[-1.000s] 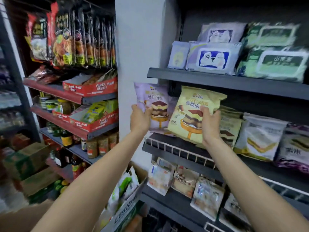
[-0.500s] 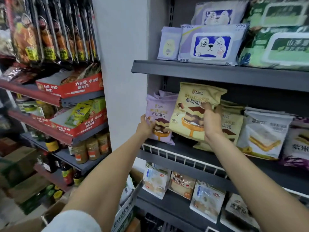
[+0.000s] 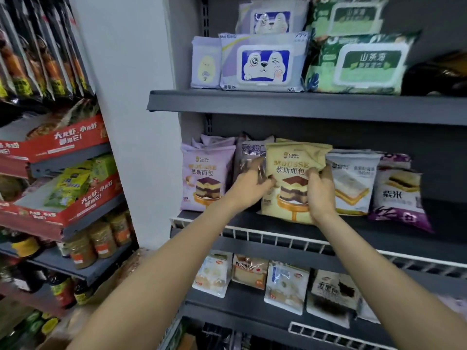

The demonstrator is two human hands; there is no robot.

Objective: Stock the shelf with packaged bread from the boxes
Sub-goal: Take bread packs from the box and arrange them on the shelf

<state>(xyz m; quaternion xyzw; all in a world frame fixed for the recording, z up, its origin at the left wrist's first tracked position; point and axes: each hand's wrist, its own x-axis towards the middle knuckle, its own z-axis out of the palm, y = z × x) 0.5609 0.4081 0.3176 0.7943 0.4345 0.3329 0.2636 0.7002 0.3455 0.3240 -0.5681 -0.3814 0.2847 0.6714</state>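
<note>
The yellow bread bag [image 3: 294, 173] stands upright on the middle shelf [image 3: 394, 238], its lower edge just behind the white wire rail [image 3: 278, 232] that runs along the shelf front. The right hand [image 3: 322, 189] grips the bag's right edge, fingers curled round it. The left hand [image 3: 250, 183] is at the bag's left edge, fingers bent against it; motion blur hides whether they hold the bag or the dark bag [image 3: 249, 151] behind it.

Clearances:
- Left: the purple bread bag [image 3: 206, 178] stands upright near the shelf's left end, apart from the yellow bag; the left hand occupies the gap.
- Right: the white sandwich bag [image 3: 352, 183] stands just beside the yellow bag, behind the right hand.
- Far right: the purple rice bag [image 3: 399, 193] leans, touching the white sandwich bag.
- Above: open room lies between the bag tops and the underside of the top shelf [image 3: 303, 103].

Count, middle shelf front row: one purple, one yellow, one white, one purple rice bag. More bags stand behind the first two; their number cannot be told.

Top shelf: five wipe packs, three pale [image 3: 264, 65] and two green [image 3: 358, 64].

Lower shelf [image 3: 242, 306]: four bread bags fully in view.
</note>
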